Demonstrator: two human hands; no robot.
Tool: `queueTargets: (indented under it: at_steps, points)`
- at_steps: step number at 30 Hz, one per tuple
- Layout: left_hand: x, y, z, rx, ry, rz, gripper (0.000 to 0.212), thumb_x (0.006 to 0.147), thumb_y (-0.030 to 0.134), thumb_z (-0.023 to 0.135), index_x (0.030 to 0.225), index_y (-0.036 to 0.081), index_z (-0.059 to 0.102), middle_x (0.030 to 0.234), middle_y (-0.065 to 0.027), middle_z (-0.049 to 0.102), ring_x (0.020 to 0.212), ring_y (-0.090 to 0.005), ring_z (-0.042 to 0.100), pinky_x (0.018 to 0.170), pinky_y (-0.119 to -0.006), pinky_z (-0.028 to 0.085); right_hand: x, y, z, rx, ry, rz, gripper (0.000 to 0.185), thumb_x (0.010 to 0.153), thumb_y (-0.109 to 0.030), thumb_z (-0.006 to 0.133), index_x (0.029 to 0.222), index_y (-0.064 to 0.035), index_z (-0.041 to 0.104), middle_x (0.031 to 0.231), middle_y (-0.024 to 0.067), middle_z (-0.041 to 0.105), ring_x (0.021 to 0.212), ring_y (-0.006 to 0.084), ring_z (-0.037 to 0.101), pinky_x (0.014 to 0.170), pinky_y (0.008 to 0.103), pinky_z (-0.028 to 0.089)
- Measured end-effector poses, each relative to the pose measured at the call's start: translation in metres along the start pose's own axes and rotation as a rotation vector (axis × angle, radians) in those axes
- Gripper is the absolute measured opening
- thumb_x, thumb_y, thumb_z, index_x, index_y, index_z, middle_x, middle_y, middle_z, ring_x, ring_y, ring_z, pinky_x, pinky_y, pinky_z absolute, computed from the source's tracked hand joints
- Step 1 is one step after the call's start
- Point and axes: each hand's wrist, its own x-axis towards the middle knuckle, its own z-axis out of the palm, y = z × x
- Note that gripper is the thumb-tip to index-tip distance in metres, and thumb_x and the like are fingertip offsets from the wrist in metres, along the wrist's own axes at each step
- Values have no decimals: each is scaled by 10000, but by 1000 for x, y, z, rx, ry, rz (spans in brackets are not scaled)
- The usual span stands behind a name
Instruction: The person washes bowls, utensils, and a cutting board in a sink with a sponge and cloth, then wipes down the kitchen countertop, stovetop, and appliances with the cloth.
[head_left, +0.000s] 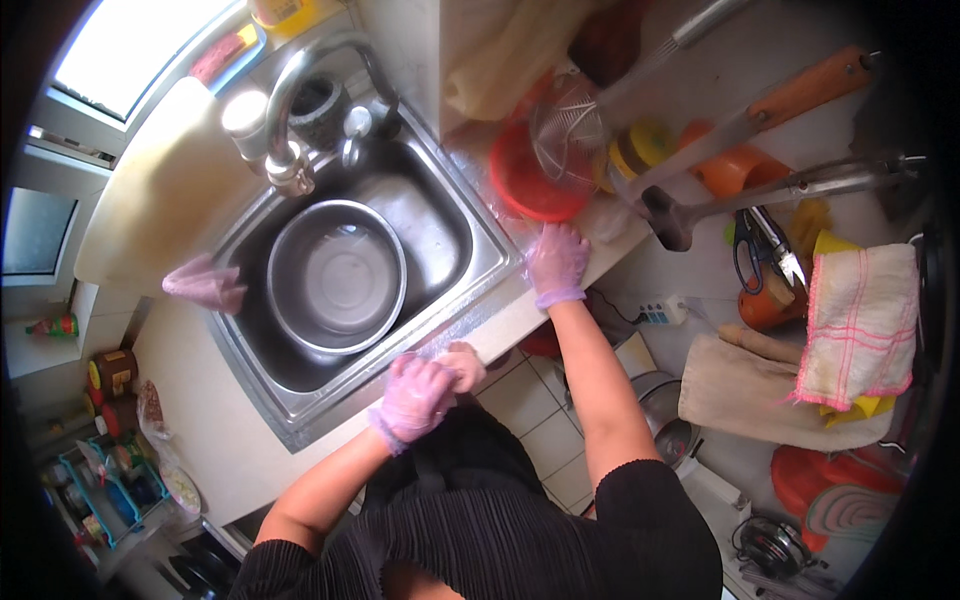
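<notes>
My left hand (414, 399), in a thin pink-purple disposable glove, grips a bunched pale pink cloth (466, 366) at the counter's front edge, just before the sink. My right hand (559, 262), gloved alike, rests palm down on the counter right of the sink. Its fingertips lie close to a red plastic basin (536, 184); whether they touch it is unclear. Inside the stainless steel sink (442, 232) stands a round metal basin (337, 274) that seems to hold a little clear water. Another pink cloth (206, 285) drapes over the sink's left rim.
A curved faucet (289, 161) arches over the sink's back corner. Behind it stands a dark stone mortar (319, 112). At right hang a wire strainer (566, 124), a spatula with a wooden handle (810, 86), scissors (746, 251) and a checked towel (862, 322). A power strip (664, 311) sits below.
</notes>
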Motion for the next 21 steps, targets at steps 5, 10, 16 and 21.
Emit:
queueTargets:
  at_steps: [5,10,16,21]
  points:
    - [-60,-13,-15,89,66,-140,378,733,170,684,1087,106,569,958,-83,592,930,-274,563,1009,-469,329,7,14,-4,-62,-198,23,197,830,-186,570,1009,-107,596,907,121,638,919,311,635,782,442,483]
    - [-112,-22,-25,149,179,-310,273,822,209,673,1055,101,581,969,-91,600,963,-265,574,1006,-455,328,-3,3,-21,155,-206,336,418,832,-309,675,1150,-63,560,1197,182,583,1133,340,559,957,473,439]
    - [-169,-39,5,173,245,-393,334,797,234,671,1084,105,559,983,-108,563,975,-312,538,1001,-493,336,-19,-4,-70,302,-403,356,732,644,-387,877,1202,-109,493,1306,138,480,1273,327,420,1039,553,327]
    - [-182,-55,32,230,254,-363,360,776,272,659,1071,109,532,1052,-122,537,1009,-332,526,1014,-522,332,-1,15,-56,284,-542,293,652,664,-423,867,1147,-121,549,1238,128,526,1205,309,497,1008,481,389]
